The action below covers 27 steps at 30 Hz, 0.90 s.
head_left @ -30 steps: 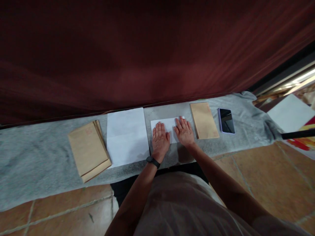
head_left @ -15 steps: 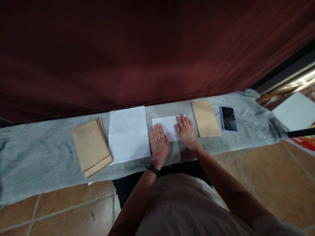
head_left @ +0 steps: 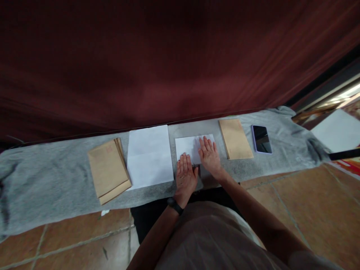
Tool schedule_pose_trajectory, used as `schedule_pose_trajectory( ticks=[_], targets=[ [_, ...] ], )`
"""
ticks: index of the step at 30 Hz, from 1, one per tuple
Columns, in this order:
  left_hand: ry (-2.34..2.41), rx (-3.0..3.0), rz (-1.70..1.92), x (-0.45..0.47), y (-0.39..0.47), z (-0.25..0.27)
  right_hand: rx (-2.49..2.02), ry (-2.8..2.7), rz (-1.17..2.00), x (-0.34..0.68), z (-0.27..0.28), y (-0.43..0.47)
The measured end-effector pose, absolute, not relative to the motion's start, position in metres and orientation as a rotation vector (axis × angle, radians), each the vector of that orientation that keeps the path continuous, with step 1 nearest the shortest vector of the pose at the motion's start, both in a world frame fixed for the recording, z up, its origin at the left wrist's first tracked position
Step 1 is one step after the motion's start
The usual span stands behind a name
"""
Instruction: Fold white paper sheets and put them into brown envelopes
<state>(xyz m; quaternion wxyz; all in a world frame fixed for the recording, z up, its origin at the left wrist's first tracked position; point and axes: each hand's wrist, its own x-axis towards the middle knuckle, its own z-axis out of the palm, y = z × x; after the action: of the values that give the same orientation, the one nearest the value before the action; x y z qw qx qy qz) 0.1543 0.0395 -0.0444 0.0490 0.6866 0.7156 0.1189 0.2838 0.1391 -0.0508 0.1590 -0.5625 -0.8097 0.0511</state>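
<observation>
A small white rectangle of paper point(head_left: 186, 144), apparently folded, lies on the grey cloth between my arms. My left hand point(head_left: 186, 176) rests flat, its fingertips over the paper's near left edge and its thumb out to the side. Flat on the paper's right part is my right hand point(head_left: 209, 155), fingers stretched out. Neither hand grips anything. Left of the folded paper lies a larger white sheet point(head_left: 150, 157) with a faint crease across its middle. To the right of my right hand is a brown envelope point(head_left: 235, 138).
A stack of brown envelopes point(head_left: 109, 168) lies at the left, touching the large sheet. A phone point(head_left: 261, 138) in a purple case sits at the right. Grey cloth point(head_left: 56, 176) covers the narrow surface, and a dark red curtain point(head_left: 168, 67) hangs behind it.
My left hand has slid back toward me, uncovering more of the folded paper. My right hand has shifted slightly left and nearer on it. The view has moved a little.
</observation>
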Motion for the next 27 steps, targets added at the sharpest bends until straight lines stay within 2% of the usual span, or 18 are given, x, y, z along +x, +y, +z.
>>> schedule_pose_trajectory(
  ticks=[4,15,21,27],
  targets=[
    [2.162,2.114,0.338,0.155,0.04,-0.043,-1.455,-2.461,0.215,0.275,-0.054,0.109],
    [2.182,2.061,0.434,0.158,0.045,-0.039,-1.636,-2.224,0.007,0.312,-0.067,0.1],
    [1.937,2.228,0.441,0.179,0.096,-0.037,-1.631,-2.245,0.003,0.31,-0.066,0.098],
    [2.015,2.184,0.399,0.163,0.138,-0.048,-1.641,-2.241,-0.015,0.309,-0.066,0.099]
  ],
)
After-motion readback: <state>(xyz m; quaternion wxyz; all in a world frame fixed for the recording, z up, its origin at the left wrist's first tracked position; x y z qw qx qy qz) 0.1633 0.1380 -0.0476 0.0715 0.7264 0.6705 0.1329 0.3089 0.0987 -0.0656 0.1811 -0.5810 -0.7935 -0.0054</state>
